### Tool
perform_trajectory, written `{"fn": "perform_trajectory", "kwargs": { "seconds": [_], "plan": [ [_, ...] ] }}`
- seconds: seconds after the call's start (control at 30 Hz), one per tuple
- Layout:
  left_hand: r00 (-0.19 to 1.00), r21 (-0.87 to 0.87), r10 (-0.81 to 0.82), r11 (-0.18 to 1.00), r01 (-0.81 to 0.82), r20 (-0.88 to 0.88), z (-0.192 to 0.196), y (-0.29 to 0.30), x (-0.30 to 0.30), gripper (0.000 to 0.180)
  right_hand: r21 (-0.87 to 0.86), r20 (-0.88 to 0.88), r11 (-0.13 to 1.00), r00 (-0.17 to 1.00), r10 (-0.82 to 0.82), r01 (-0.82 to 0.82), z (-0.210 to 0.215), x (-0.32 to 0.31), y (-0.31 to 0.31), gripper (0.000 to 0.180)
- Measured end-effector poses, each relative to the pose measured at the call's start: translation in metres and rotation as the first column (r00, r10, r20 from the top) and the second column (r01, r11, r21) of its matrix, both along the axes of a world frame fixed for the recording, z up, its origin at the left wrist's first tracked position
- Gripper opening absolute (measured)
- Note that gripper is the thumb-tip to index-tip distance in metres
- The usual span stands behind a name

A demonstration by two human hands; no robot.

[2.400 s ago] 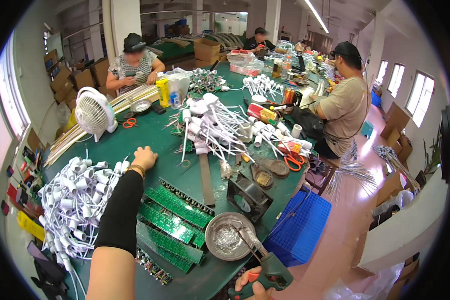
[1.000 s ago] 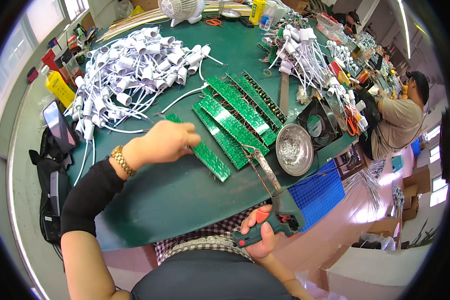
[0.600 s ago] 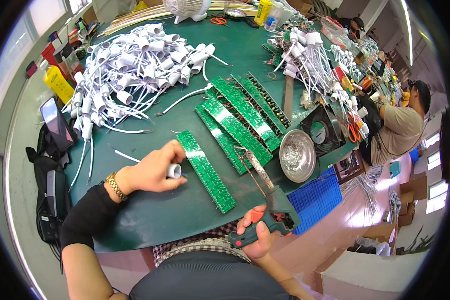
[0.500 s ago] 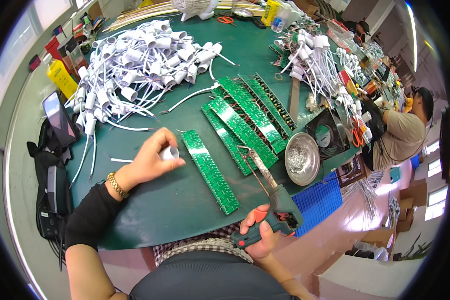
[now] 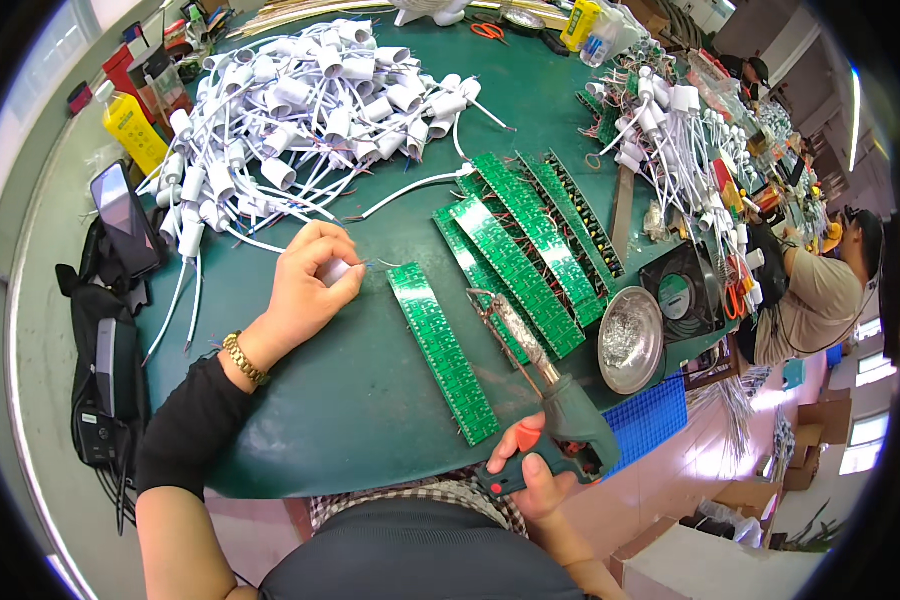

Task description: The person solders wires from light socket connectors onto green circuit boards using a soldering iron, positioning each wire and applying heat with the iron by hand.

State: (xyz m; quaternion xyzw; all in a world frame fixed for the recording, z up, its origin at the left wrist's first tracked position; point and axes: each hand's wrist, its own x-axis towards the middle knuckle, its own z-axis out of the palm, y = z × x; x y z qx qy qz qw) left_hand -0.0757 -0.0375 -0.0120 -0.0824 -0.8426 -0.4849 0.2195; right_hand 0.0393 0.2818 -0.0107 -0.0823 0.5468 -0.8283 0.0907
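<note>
Here, beside a board [image 5: 442, 350] near the counter's [image 5: 310, 440] front edge, a socket [image 5: 335, 271] is pinched by the left grip [image 5: 308, 284], a soldering gun [image 5: 575, 412] clasped by the right grip [image 5: 535, 480].

Showing nothing legible; bearing only tiny, blurred marks on the yellow bottle [image 5: 133, 130], far left, and fan label [image 5: 676, 297], right.

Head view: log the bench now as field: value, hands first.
left hand: pinching a white socket, wire ends toward the lone board
right hand: gripping a green soldering gun
lone board: green, flat on table
grouped boards: right of lone board, some overlapping
socket pile: upper left
metal dish: right of grouped boards, beside black fan
</note>
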Motion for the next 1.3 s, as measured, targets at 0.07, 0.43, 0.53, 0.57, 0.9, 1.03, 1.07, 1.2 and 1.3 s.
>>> {"fn": "perform_trajectory", "kwargs": {
  "seconds": [0.07, 0.43, 0.53, 0.57, 0.9, 1.03, 1.07, 1.2, 1.3],
  "plan": [
    [1.0, -0.022, 0.021, 1.0, -0.021, -0.002, 0.0, 0.002, -0.002, 0.009, 0.083, 0.012, 0.997, 1.0, -0.001, 0.0, 0.007, -0.011, 0.002, 0.042],
    [0.982, -0.037, 0.019, 0.999, -0.012, 0.186, 0.005, 0.022, -0.01, 0.009, 0.603, -0.441, 0.785, 0.879, 0.18, 0.142, 0.066, -0.096, -0.008, 0.033],
    [0.977, -0.125, 0.044, 0.992, -0.018, 0.211, 0.006, 0.019, -0.009, 0.01, 0.542, -0.199, 0.838, 0.979, 0.053, 0.065, 0.067, -0.097, -0.022, 0.034],
    [0.978, -0.137, 0.043, 0.991, -0.015, 0.203, 0.005, 0.02, -0.009, 0.011, 0.417, -0.107, 0.909, 0.993, 0.048, 0.001, 0.062, -0.099, -0.024, 0.025],
    [0.962, -0.047, -0.038, 0.998, 0.052, 0.27, 0.002, 0.01, -0.013, 0.01, 0.539, -0.064, 0.824, 0.967, 0.245, -0.173, 0.017, -0.086, -0.013, 0.028],
    [0.956, -0.036, -0.041, 0.998, 0.054, 0.289, 0.005, 0.01, -0.015, 0.01, 0.559, -0.08, 0.815, 0.968, 0.239, -0.155, 0.019, -0.084, -0.016, 0.026],
    [0.953, -0.034, -0.04, 0.998, 0.052, 0.299, 0.006, 0.01, -0.014, 0.01, 0.576, -0.094, 0.806, 0.968, 0.232, -0.137, 0.018, -0.082, -0.015, 0.025],
    [0.943, -0.043, -0.036, 0.998, 0.054, 0.33, 0.004, 0.011, -0.016, 0.009, 0.629, -0.076, 0.775, 0.987, 0.143, -0.064, 0.021, -0.081, -0.019, 0.018],
    [0.939, -0.033, -0.028, 0.999, 0.042, 0.342, 0.004, 0.01, -0.015, 0.009, 0.598, -0.103, 0.791, 0.967, 0.235, -0.128, 0.013, -0.079, -0.013, 0.026]
  ]
}}
